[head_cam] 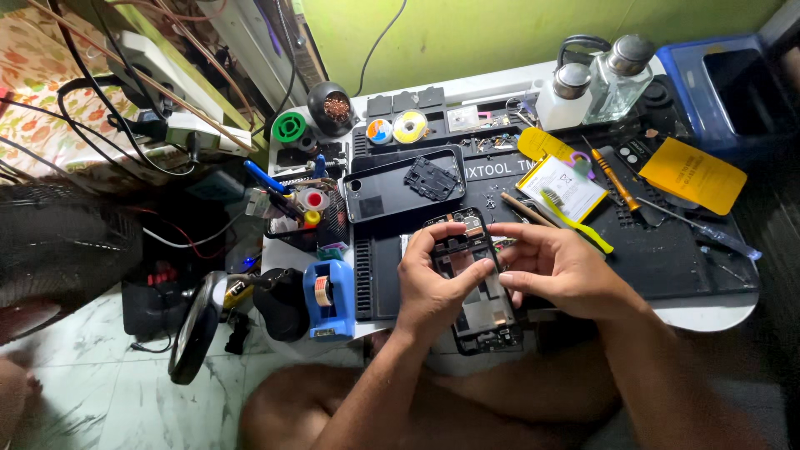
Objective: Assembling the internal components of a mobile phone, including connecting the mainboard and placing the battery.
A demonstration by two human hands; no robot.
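Both hands, left hand (433,287) and right hand (560,268), are gripping an opened black phone (477,287), partly hiding its insides, near the back cover (404,182).

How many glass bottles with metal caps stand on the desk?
2. Both stand at the far edge of the desk: a white bottle on the left, and a clear bottle touching its right side. Clutter might hide others.

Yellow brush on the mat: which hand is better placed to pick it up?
Right, most likely. The yellow brush lies just beyond the right hand, on that side of the opened phone. The left hand grips the phone's left edge and would have to cross over.
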